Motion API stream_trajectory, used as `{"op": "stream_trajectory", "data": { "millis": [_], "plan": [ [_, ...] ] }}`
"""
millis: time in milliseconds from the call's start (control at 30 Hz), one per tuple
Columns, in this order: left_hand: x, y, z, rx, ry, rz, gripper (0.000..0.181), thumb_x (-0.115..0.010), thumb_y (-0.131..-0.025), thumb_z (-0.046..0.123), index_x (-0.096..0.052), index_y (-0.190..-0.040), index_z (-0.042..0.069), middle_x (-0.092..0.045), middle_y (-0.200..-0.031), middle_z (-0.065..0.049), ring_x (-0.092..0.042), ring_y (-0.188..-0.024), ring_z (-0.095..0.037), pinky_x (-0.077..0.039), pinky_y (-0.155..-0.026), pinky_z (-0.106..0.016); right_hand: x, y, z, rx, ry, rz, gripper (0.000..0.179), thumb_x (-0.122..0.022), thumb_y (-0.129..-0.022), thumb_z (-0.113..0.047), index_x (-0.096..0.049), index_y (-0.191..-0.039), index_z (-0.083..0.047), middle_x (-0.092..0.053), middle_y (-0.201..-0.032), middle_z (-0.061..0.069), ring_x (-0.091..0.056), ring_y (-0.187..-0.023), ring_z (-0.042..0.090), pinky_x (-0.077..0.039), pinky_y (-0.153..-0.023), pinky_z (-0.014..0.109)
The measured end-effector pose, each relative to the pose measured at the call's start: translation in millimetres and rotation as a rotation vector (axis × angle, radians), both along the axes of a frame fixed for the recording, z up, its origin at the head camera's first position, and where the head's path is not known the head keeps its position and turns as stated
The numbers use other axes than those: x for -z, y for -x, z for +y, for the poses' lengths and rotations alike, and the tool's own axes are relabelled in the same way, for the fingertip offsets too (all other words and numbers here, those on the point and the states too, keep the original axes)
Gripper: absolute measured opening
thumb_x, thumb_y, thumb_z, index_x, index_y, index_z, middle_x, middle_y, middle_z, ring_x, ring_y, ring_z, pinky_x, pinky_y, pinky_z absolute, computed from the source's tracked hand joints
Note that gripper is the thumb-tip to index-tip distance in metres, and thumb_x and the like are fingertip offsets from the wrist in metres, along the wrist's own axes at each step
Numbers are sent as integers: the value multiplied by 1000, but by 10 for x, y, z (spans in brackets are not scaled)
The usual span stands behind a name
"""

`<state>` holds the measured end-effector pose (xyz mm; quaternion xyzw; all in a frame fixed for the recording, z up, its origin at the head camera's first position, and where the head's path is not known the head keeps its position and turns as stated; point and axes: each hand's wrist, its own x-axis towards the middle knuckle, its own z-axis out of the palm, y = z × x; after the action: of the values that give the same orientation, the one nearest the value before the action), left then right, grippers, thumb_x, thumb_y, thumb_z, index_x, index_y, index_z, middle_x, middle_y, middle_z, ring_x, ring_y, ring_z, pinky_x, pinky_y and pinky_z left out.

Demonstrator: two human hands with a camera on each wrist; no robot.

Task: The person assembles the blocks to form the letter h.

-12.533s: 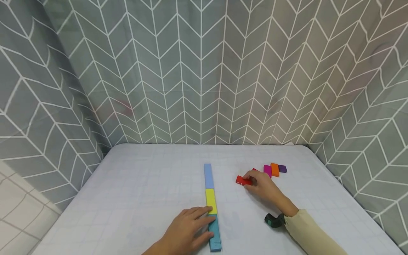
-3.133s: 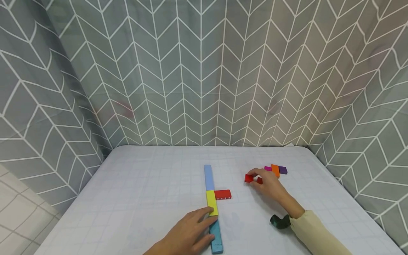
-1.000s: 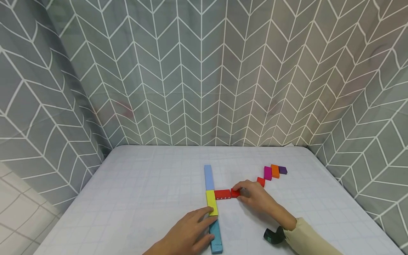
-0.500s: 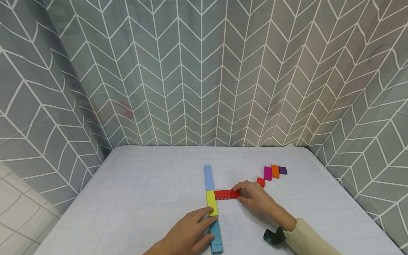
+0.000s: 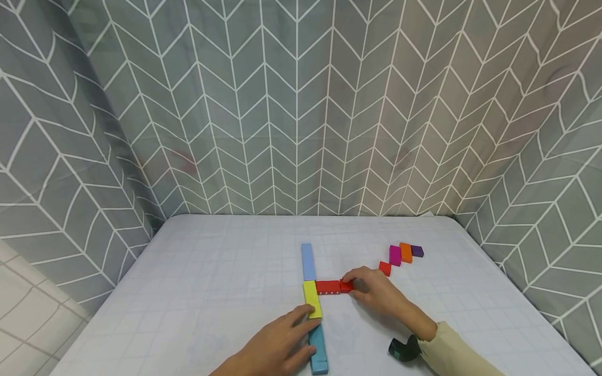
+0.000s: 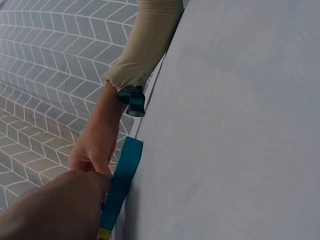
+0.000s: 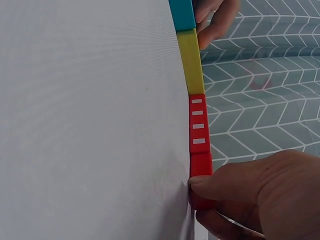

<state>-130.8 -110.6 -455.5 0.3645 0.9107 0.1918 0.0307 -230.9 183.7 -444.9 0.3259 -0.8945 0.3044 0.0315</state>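
Note:
My right hand (image 5: 376, 293) pinches a short red block (image 7: 201, 167) between thumb and fingers. The block lies on the white table, end to end with a longer red block (image 5: 327, 287) that has white squares along its side. That longer block meets the yellow block (image 5: 310, 292) at a right angle. Yellow lies in line between a light blue block (image 5: 308, 261) and a teal block (image 5: 319, 352). My left hand (image 5: 277, 339) rests on this line, its extended fingers touching the yellow and teal blocks. In the left wrist view the teal block's side shows beside that hand.
Behind the right hand lies another small red block (image 5: 385, 268). Farther back right, a magenta block (image 5: 395, 255), an orange block (image 5: 406, 253) and a purple block (image 5: 417, 251) sit close together. A patterned curtain (image 5: 296, 104) encloses the table (image 5: 188, 292) at back and sides.
The longer red block went from the right to the yellow block's side, then the short red block to its end. Over the last second both hands hold nearly still; the red row shifts slightly left.

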Motion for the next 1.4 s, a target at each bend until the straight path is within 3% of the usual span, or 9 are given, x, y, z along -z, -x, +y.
{"op": "stream_trajectory", "data": {
  "millis": [167, 467, 1200, 1400],
  "plan": [
    [-18, 21, 0, -5, -8, -61, 57, -54, -104, 58, -54, -152, 26, -43, -157, 0, -59, -109, -7, -56, -93, -29, -2, 2, 9, -6, 0, -8, 34, -82, -87, -1, -73, -119, -8, -71, -118, 3, -66, -113, 27, -56, -95, 47],
    [16, 40, 6, -10, -25, -72, 57, -54, -104, 59, -56, -150, 25, -44, -155, 1, -59, -99, -6, -56, -90, -26, -13, 7, 19, 6, -13, -14, 34, -82, -87, -3, -73, -120, -8, -71, -118, 4, -66, -113, 28, -57, -94, 46],
    [28, 37, 5, -23, -3, -47, 59, -51, -104, 61, -55, -151, 26, -43, -157, 2, -58, -114, -9, -55, -95, -31, -14, 18, 24, 13, -11, -25, 34, -83, -88, -5, -73, -120, -9, -71, -118, 3, -65, -111, 27, -57, -94, 46],
    [44, 31, 0, -35, 17, -50, 63, -44, -103, 67, -52, -153, 29, -42, -158, 5, -55, -125, -12, -53, -100, -37, -106, 42, 139, 77, 46, 24, 39, -83, -89, -7, -70, -126, -6, -70, -123, 6, -65, -111, 30, -58, -90, 49]
  ]
}}
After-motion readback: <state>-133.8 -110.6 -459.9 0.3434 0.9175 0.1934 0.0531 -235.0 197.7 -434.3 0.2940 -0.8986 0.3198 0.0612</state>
